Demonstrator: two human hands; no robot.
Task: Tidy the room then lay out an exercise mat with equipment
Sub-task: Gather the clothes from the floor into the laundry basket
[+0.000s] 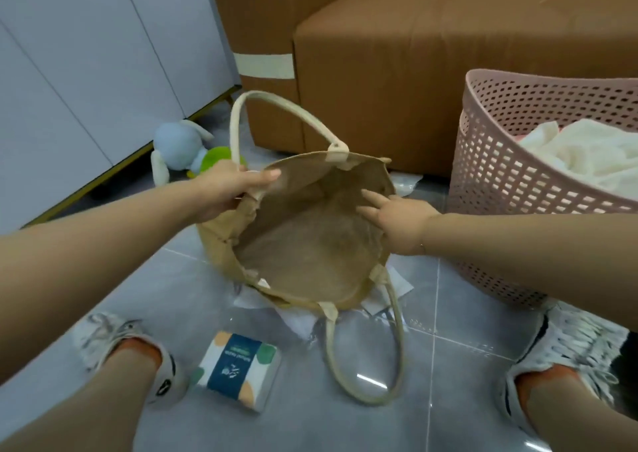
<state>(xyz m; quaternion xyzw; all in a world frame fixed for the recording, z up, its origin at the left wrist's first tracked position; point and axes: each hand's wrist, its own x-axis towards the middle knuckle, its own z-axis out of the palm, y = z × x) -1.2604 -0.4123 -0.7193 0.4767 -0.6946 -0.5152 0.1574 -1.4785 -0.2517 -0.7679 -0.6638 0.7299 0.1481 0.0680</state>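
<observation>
Grey floor tiles point(165, 299) hold a tissue pack point(236, 370) between your shoes. Beyond it, your left hand point(228, 192) grips the rim of the jute bag point(303, 241), while your right hand point(397, 222) rests with spread fingers inside its mouth. Farther off are a pink basket point(511, 161) and brown sofa point(414, 54).

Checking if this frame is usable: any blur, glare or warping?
Head view: right hand and both shoes are motion-smeared; a bright glare streak sits on the floor tiles; wide-angle bending curves the cabinet lines; the bag stays fairly sharp.
</observation>
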